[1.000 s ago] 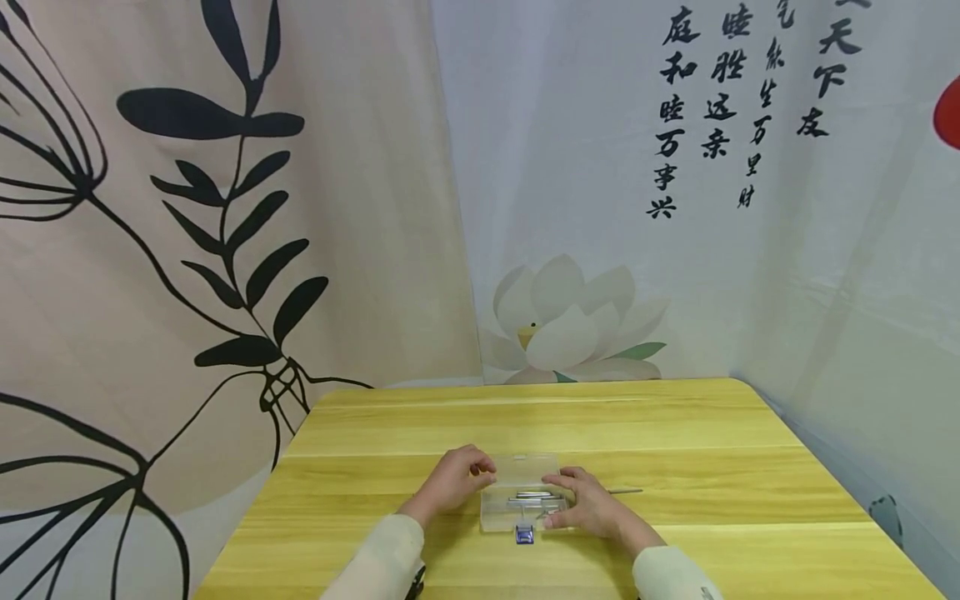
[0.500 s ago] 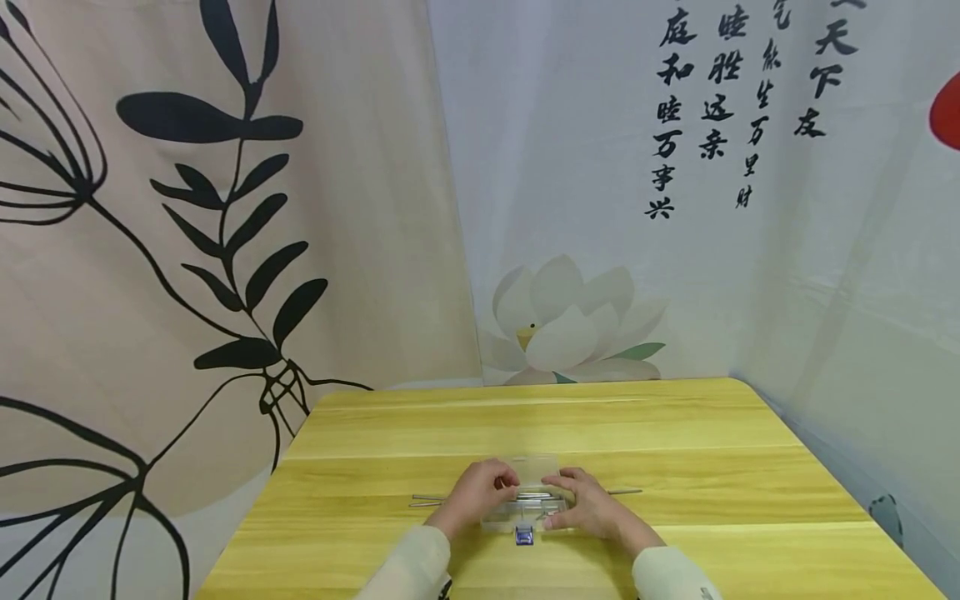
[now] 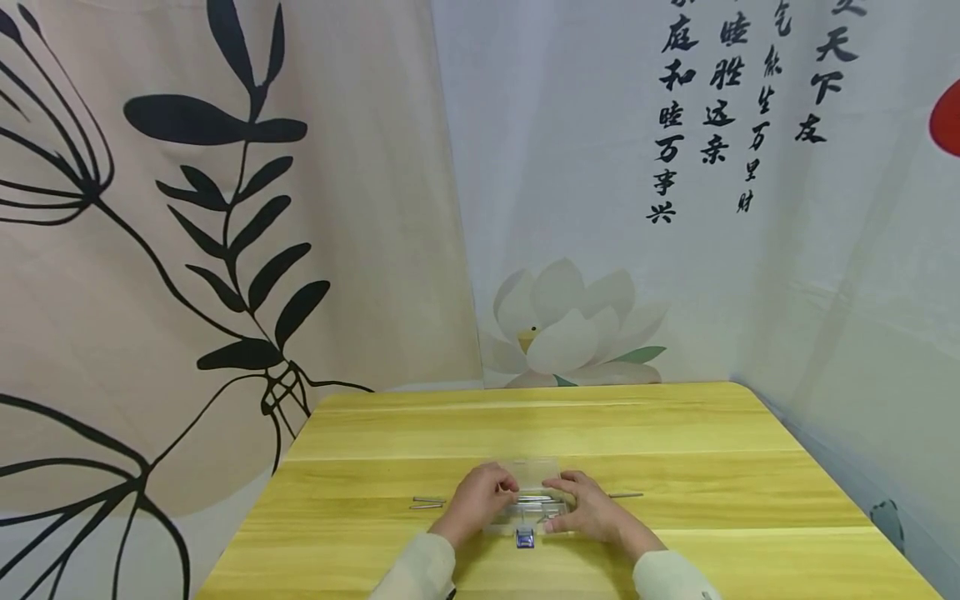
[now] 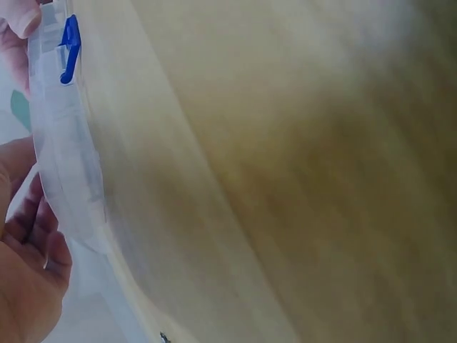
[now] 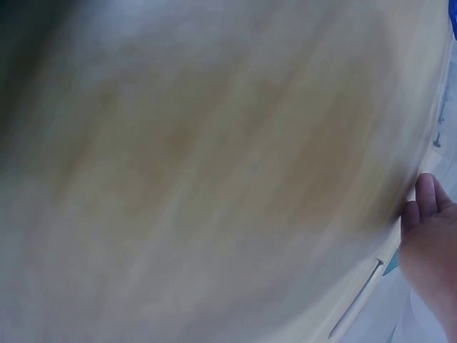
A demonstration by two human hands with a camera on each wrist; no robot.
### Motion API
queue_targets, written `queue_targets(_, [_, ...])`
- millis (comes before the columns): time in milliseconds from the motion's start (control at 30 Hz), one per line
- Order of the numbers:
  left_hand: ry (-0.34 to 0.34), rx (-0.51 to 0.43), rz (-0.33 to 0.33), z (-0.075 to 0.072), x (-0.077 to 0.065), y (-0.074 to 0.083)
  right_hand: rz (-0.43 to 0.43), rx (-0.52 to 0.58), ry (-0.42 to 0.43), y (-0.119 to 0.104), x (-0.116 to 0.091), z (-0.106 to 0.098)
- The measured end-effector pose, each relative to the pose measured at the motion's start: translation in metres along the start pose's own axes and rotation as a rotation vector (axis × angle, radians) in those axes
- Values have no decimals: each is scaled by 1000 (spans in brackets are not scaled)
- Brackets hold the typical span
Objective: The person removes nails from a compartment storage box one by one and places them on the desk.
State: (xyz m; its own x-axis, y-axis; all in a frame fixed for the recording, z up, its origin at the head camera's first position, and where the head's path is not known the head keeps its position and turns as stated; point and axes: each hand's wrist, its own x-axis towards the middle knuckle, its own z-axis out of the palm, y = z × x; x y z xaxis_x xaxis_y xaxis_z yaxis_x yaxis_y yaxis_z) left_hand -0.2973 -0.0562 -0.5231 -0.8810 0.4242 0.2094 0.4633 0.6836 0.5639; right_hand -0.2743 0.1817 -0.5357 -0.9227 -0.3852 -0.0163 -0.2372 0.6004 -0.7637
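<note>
A clear plastic compartment box [image 3: 501,528] with a blue latch [image 3: 525,537] stands with its lid [image 3: 534,472] raised at the back. Long metal nails [image 3: 534,499] lie across its inside. From the right, my right hand [image 3: 592,507] holds the box, thumb at the front edge and fingers towards the rear. My left hand [image 3: 480,498] is over the box's left part, fingers curled close to the nail ends. Whether they pinch a nail is hidden. In the left wrist view, the box wall [image 4: 71,143] covers part of that hand's fingertips.
Loose nails [image 3: 427,502] lie on the wooden table [image 3: 360,483] left of the left hand. Another nail [image 3: 626,495] lies right of the right hand; its flat head shows in the right wrist view. A printed curtain [image 3: 375,208] hangs behind the table.
My left hand has moved right, from the box's left edge to over its left part, uncovering the loose nails on the table. My right hand has stayed on the box.
</note>
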Motion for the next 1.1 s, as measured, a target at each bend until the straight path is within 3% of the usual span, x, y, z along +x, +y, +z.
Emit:
queue_targets(233, [51, 76, -6, 2, -1, 0, 12, 9, -4, 0, 0, 0])
queue_targets(567, [-4, -31, -64, 5, 2, -4, 11, 15, -4, 1, 2, 0])
queue_targets(867, [-16, -25, -46, 4, 5, -2, 9, 15, 5, -1, 0, 0])
queue_targets(1100, [-49, -97, -36, 1, 8, -4, 5, 22, -4, 0, 1, 0])
